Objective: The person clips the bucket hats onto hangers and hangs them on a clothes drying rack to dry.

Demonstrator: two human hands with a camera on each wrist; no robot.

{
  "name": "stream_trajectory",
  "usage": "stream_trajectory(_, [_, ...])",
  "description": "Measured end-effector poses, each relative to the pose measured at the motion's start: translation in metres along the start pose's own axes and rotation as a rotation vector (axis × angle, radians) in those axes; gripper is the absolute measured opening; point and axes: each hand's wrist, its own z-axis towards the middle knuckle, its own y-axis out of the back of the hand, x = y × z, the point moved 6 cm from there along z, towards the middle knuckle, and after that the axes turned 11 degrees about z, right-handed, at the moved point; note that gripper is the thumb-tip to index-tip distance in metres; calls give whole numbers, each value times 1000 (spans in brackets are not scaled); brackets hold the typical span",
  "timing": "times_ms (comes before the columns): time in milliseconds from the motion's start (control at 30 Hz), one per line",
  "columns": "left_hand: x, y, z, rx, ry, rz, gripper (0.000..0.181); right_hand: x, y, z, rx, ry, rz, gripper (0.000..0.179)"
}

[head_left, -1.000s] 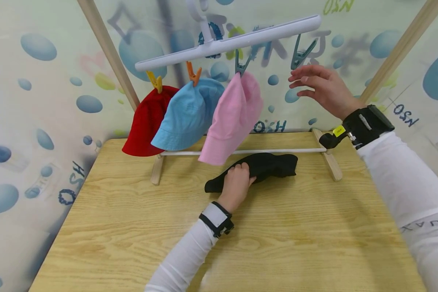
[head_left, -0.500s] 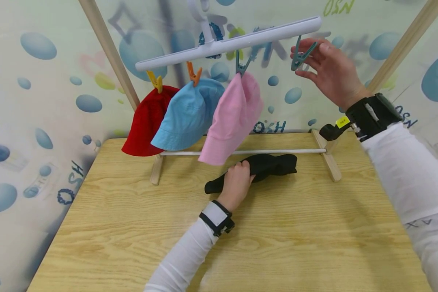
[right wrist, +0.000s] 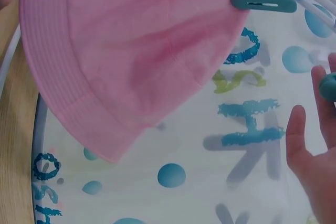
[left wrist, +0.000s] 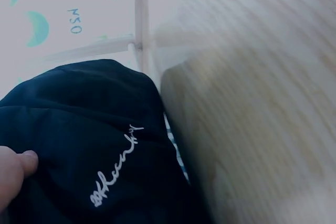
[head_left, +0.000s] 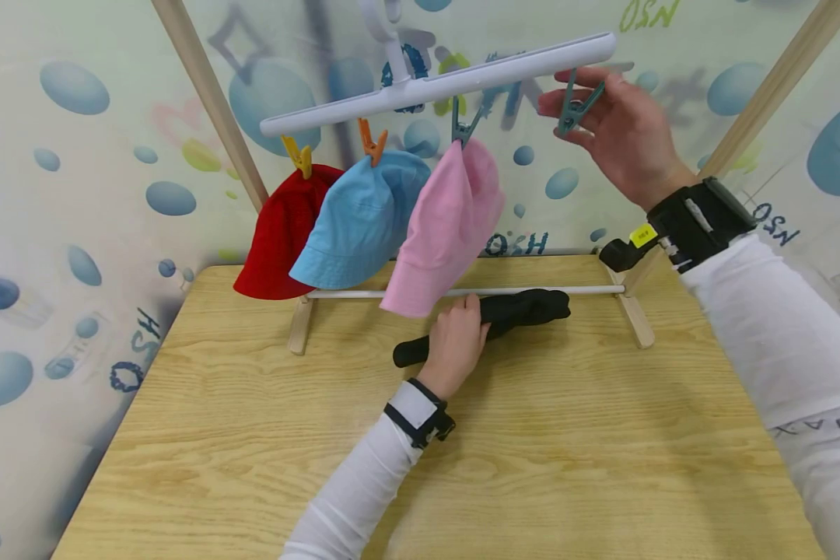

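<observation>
My left hand [head_left: 456, 346] grips a black bucket hat [head_left: 528, 309] just above the table, folded into a narrow shape in the head view. In the left wrist view, white script lettering shows on the hat's fabric, and the thumb [left wrist: 27, 163] presses it. My right hand [head_left: 630, 132] is raised at the right end of the white hanger [head_left: 504, 75]. Its spread fingers lie around and behind a grey-green clothespin [head_left: 572, 113] that hangs there with no hat. The right wrist view shows those fingers extended, thumb apart, near the clothespin's end [right wrist: 328, 87].
From the hanger hang a red hat [head_left: 287, 233], a light blue hat [head_left: 357, 222] and a pink hat [head_left: 444, 225], each in a clothespin. Wooden rack posts [head_left: 210, 101] stand at both sides, joined low by a white rod [head_left: 595, 289] above the wooden table [head_left: 602, 451].
My right hand has risen from below the free clothespin and moved around it, its fingers now reaching past it to the left. The left hand has tilted the black hat, which looks narrower.
</observation>
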Motion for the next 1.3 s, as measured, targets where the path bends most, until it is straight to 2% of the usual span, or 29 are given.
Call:
stream_trajectory(167, [0, 9, 5, -56, 20, -13, 26, -3, -3, -1, 6, -1, -18, 43])
stream_trajectory(400, [-2, 23, 14, -100, 14, -103, 2, -7, -3, -5, -1, -2, -5, 46])
stream_trajectory(767, [-1, 34, 25, -118, 31, -149, 5, -12, -6, -9, 18, -20, -5, 43])
stream_trajectory(1000, [0, 49, 33, -154, 29, -198, 5, -16, -6, -8, 52, -52, 75, 37])
stream_trajectory(1300, [0, 59, 41, -132, 57, -257, 7, -20, -6, -12, 98, -128, 130, 33])
